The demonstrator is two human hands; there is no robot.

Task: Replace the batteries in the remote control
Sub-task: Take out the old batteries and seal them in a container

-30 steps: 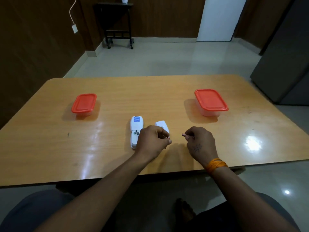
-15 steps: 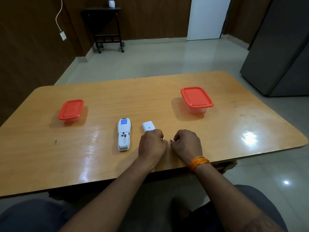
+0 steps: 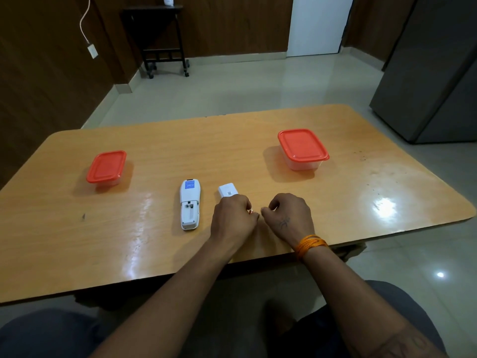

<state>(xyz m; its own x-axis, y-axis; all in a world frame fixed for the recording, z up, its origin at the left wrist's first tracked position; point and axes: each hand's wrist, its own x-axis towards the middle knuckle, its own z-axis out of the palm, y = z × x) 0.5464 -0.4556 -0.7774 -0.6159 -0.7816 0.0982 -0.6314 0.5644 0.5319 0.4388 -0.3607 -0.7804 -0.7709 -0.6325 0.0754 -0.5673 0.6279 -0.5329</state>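
Observation:
The white remote control (image 3: 189, 204) lies face down on the wooden table (image 3: 335, 202) with its battery bay uncovered. Its white battery cover (image 3: 227, 189) rests just right of it, partly under my left hand. My left hand (image 3: 233, 218) is curled into a pinch near the table's front edge, and the small tip of a battery (image 3: 249, 211) shows at its fingertips. My right hand (image 3: 289, 215), with orange thread on the wrist, is curled the same way a few centimetres to the right. Whatever it pinches is almost fully hidden.
A small clear box with a red lid (image 3: 106, 167) stands at the left of the table. A larger red-lidded box (image 3: 302, 148) stands at the right. A grey cabinet (image 3: 433, 73) is beyond the table's right corner, and a black side table (image 3: 162, 40) stands against the far wall.
My two hands have come closer together, fingertips nearly meeting. The thin piece that stuck out of my right hand a second ago is now hidden. The remote and cover have not moved.

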